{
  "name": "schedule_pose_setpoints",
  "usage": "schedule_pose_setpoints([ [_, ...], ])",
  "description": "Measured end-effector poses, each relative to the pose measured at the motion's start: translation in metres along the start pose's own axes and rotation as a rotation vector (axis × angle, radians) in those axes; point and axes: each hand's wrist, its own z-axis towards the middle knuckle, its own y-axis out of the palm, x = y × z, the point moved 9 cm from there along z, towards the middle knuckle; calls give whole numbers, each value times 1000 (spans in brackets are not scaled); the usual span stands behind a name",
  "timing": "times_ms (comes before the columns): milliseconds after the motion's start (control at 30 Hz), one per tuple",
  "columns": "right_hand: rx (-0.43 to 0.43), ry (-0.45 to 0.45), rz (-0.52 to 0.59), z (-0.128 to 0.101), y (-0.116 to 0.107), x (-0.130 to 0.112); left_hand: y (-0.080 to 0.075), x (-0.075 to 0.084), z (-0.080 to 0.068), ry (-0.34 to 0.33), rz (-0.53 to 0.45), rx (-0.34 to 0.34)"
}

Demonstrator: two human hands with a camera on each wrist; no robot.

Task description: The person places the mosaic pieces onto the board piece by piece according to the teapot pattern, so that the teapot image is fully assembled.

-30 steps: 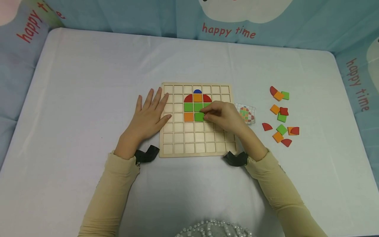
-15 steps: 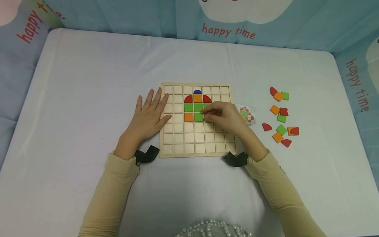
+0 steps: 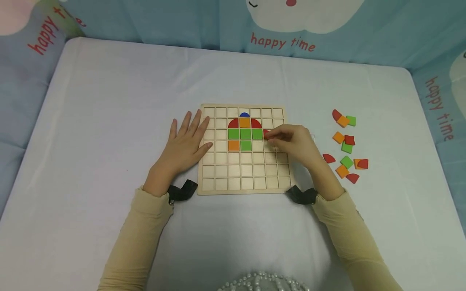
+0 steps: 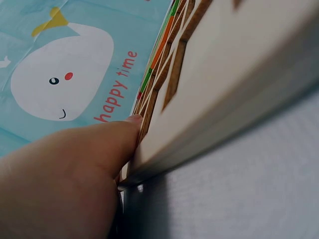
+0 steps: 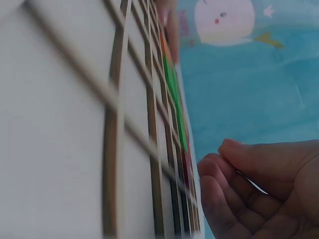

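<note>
Wooden grid board (image 3: 243,169) on white tabletop (image 3: 109,101) | left hand (image 3: 183,147) flat, fingers spread on board's left edge | right hand (image 3: 293,143) fingers pinch red piece (image 3: 266,133) over the cell beside the green row (image 3: 245,133) | loose pieces (image 3: 346,145) lie to the right

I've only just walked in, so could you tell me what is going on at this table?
A person is filling a wooden grid board with coloured tiles. The left hand lies flat on the board's left edge, while the right hand pinches a red piece at the cell beside the green row. Loose tiles lie to the right.
</note>
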Motion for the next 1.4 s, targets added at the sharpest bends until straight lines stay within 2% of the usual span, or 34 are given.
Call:
schedule_pose_setpoints([
  [267, 109, 54, -34, -16, -39, 25, 0, 0, 1, -1, 5, 0],
  [500, 222, 163, -85, -32, -76, 47, 2, 0, 1, 4, 0, -1],
  [733, 265, 197, -86, -40, -99, 63, 1, 0, 1, 4, 7, 0],
  [933, 311, 281, -77, -49, -120, 82, 2, 1, 2, 11, 6, 6],
  [1200, 315, 345, -84, -56, -134, 102, 1, 1, 2, 4, 3, -3],
  [1400, 319, 339, -84, -57, -137, 107, 1, 1, 1, 5, -3, 0],
])
